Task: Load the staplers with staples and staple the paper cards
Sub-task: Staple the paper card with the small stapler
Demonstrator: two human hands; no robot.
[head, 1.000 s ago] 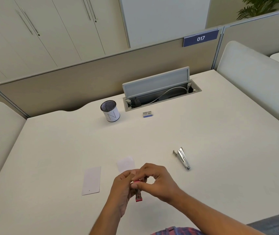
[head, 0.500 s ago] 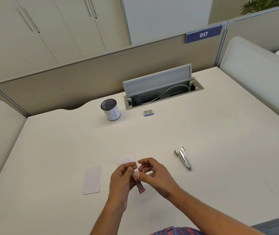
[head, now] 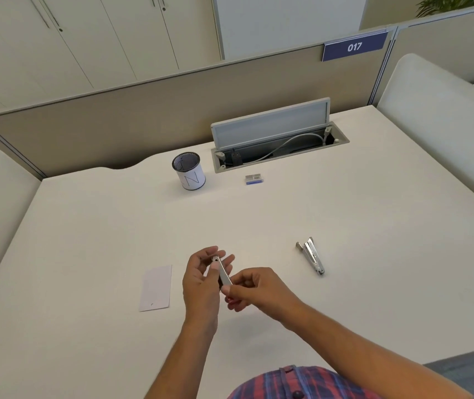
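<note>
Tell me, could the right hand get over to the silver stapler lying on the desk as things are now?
Probably yes, but not right away. The desk between the right hand and the silver stapler is bare, so the path looks free. That hand is busy, though, pinching the small stapler that the left hand also holds.

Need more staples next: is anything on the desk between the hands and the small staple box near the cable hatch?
Nothing visible: bare white desk lies between the hands, left and right, and the small blue-edged staple box.
</note>
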